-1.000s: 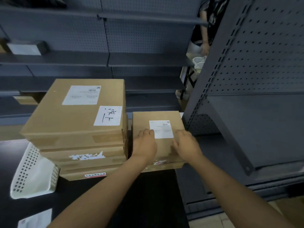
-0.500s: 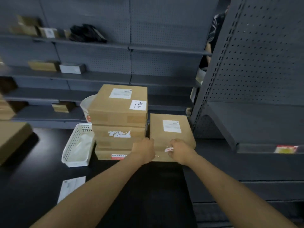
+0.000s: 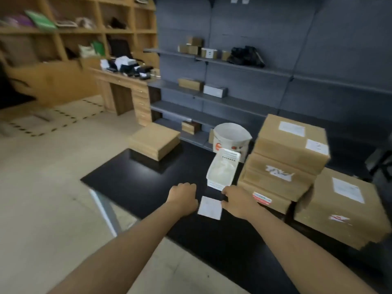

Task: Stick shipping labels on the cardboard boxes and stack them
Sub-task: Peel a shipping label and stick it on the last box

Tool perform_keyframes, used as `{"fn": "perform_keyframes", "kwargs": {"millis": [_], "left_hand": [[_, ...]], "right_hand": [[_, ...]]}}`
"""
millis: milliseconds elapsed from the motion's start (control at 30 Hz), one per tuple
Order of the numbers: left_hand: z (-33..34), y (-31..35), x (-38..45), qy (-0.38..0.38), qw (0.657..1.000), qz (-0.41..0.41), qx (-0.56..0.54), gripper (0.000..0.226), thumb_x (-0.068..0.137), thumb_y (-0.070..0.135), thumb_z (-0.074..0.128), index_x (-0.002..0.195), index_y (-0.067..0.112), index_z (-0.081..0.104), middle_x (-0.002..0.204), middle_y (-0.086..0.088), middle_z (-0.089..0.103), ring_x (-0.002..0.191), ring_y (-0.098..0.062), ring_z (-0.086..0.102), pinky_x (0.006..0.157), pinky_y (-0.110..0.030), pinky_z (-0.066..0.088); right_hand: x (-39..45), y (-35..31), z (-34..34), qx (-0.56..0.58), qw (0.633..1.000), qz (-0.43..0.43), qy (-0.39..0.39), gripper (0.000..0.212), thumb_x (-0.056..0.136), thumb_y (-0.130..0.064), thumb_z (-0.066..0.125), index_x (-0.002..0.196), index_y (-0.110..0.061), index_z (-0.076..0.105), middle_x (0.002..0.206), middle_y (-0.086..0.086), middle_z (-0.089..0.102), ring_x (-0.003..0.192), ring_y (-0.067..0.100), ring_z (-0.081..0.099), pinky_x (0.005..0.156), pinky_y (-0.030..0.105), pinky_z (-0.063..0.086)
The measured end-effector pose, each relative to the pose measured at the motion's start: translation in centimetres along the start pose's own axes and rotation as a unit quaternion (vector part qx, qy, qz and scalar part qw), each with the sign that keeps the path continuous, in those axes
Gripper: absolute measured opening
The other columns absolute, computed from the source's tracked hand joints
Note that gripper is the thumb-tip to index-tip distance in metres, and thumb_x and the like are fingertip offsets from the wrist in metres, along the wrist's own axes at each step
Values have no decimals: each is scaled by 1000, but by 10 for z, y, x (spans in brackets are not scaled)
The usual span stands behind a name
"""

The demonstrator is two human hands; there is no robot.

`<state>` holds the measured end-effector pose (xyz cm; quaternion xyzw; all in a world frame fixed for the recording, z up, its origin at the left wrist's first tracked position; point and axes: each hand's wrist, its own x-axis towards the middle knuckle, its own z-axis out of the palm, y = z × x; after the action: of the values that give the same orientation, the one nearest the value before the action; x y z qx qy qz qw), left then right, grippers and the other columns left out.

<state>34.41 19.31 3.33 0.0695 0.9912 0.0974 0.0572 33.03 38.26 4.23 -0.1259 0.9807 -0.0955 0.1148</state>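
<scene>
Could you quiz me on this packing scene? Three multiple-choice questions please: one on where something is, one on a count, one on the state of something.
1. Where does the loose label sheet lie?
A. On the black table between the two hands
B. Inside the white basket
C. On top of the box stack

2. How many boxes make up the tall stack?
A. One
B. Three
C. Six

3. What state is the top of the lone box at the table's far end in?
A. Bare, no label
B. Carrying two white labels
C. Open, flaps up

Answers:
1. A: the sheet lies flat on the black table, with the left hand and right hand on either side.
2. B: three cardboard layers show.
3. A: its top is plain brown and shut.
</scene>
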Motion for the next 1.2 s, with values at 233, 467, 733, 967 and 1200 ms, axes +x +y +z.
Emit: {"fn": "perform_keyframes", "kwargs": {"millis": [233,467,733,967,1200], "left_hand": [[-32,-221,-85,1,981,-192,29,27,88,25,50,112,14,56,115,-7,59,106,-28,57,84,-36,44],[-46,-341,-108,4,959,-280,41,39,91,28,50,127,14,51,127,-7,56,117,-28,52,96,-37,44],[-71,-439,-32,-24,957,-285,49,42,92,29,50,131,13,49,130,-9,54,119,-28,51,97,-37,42],[-97,-489,70,-17,971,-238,35,43,91,29,51,131,15,49,128,-6,55,118,-26,51,95,-34,41],[-92,-519,200,-38,990,-138,-13,42,91,32,51,131,19,49,129,-1,55,118,-22,52,93,-32,41]], "right_hand": [[74,-208,51,-27,985,-155,-73,44,96,-30,53,137,-15,47,136,4,51,121,22,52,100,35,46],[138,-340,75,-52,965,-243,-88,41,94,-31,56,130,-12,53,130,5,57,114,24,57,95,36,48],[254,-411,75,-51,959,-255,-109,49,92,-35,57,134,-13,49,134,6,54,119,26,53,97,39,46],[346,-426,51,-27,974,-201,-105,45,92,-35,56,130,-11,51,126,8,58,112,25,56,94,38,48],[418,-394,43,9,992,-76,-97,50,96,-35,50,140,-13,45,139,5,50,124,24,50,100,33,42]]}}
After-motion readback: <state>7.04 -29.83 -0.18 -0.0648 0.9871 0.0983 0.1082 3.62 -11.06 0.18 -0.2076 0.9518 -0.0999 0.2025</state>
